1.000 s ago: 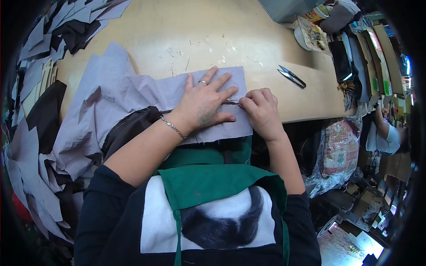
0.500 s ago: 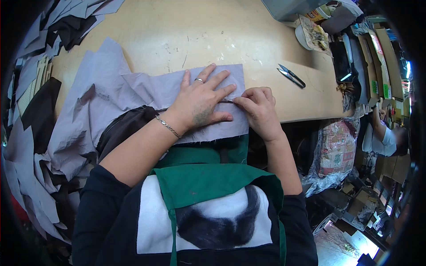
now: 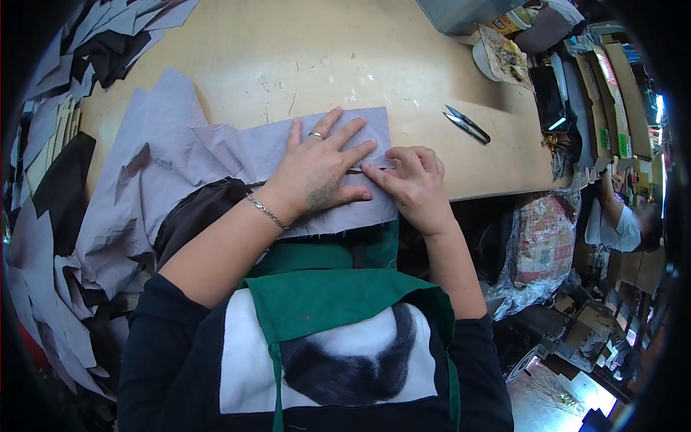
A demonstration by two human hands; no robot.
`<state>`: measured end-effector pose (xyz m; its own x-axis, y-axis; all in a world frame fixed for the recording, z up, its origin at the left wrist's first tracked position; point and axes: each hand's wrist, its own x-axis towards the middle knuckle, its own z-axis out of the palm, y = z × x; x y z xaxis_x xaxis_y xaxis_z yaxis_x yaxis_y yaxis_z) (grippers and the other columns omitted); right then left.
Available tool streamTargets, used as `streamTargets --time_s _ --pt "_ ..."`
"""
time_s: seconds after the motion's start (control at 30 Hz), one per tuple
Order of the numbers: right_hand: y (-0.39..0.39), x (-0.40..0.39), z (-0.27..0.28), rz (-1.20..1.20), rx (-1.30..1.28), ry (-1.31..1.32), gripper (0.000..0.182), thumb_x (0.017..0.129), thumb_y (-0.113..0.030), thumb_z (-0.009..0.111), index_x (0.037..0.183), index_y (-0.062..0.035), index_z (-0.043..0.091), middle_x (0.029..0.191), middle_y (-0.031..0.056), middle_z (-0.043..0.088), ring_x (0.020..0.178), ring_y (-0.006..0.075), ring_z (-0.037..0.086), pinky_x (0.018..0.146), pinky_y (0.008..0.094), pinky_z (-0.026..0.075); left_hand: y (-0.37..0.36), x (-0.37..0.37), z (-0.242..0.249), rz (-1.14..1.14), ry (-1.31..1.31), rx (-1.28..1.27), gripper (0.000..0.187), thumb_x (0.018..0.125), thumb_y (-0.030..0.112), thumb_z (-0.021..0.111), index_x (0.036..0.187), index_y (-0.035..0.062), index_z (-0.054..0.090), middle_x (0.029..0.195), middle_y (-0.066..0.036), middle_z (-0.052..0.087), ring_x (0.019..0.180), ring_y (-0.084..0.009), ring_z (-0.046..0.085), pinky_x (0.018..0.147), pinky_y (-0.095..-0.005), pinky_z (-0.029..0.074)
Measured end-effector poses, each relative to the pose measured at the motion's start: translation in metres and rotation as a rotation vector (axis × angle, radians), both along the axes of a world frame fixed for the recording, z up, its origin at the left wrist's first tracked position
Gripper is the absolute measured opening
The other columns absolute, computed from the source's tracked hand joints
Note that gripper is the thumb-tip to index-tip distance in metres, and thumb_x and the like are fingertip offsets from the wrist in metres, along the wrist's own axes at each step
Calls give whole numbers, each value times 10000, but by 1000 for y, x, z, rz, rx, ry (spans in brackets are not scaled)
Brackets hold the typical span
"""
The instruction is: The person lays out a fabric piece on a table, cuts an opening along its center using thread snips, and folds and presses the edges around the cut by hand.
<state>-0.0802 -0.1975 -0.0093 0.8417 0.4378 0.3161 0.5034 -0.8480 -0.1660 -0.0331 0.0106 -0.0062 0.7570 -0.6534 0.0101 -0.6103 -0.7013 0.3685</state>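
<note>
A mauve-grey piece of fabric (image 3: 255, 144) lies spread along the table's near edge, with a narrow dark slit or strip running across its right part. My left hand (image 3: 320, 162) rests flat on it, fingers spread, a ring and a bracelet on. At the fabric's right end my right hand (image 3: 417, 183) is curled, its thumb on the dark strip and its index finger a little above, gripping the cloth there. What lies under the right fingers is partly hidden. Dark fabric (image 3: 201, 205) is bunched under and beside my left forearm.
Thread snips (image 3: 468, 126) lie on the table (image 3: 288, 36) to the right. A bowl (image 3: 497, 61) with scraps stands at the back right. Cut fabric pieces (image 3: 43, 237) pile up at the left. Another person (image 3: 615, 216) is at the far right.
My right thumb has slid left along the dark strip, and the index finger has separated from it, up and to the right. My left hand stays flat. The whole view shifts slightly.
</note>
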Motion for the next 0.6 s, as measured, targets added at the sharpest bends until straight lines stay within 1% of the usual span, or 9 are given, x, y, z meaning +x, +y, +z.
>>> streamTargets --time_s 0.07,0.17,0.27,0.37,0.47,0.6 --pt "-5 -1 -5 -16 41 -37 325 720 -129 653 1009 -260 721 1070 -19 576 1020 237 513 859 405 419 0 0 0 -1 1 -5 748 703 578 717 1352 257 530 1504 -28 358 1422 -311 255 1035 -699 261" --pt "-10 -3 -7 -94 108 21 339 700 -84 667 994 -244 719 1050 -17 584 1014 240 515 850 409 419 0 0 2 2 15 1 746 706 576 717 1352 254 530 1507 -28 354 1424 -312 250 1037 -699 258" --pt "-7 0 -3 -87 130 49 314 698 -67 667 955 -236 725 1029 -14 590 1009 236 518 843 406 421 0 0 1 0 4 3 744 707 572 719 1354 259 527 1507 -29 354 1423 -312 251 1038 -698 258" --pt "-4 4 0 -40 163 80 269 703 -83 673 920 -232 730 1026 -17 591 1003 230 520 840 395 425 0 -1 2 3 10 2 748 706 568 724 1356 257 524 1506 -31 356 1422 -313 253 1037 -697 258" --pt "-5 9 3 0 115 37 239 712 -91 676 896 -233 733 1028 -17 591 998 225 523 833 387 432 0 -1 1 0 6 8 751 703 568 726 1356 256 525 1505 -32 358 1420 -315 255 1036 -697 259" --pt "-9 9 1 13 60 -37 265 721 -103 678 931 -252 736 1024 -22 589 987 223 530 830 383 438 -1 0 0 -4 4 5 750 704 569 726 1356 257 525 1505 -33 358 1420 -317 255 1036 -697 258"
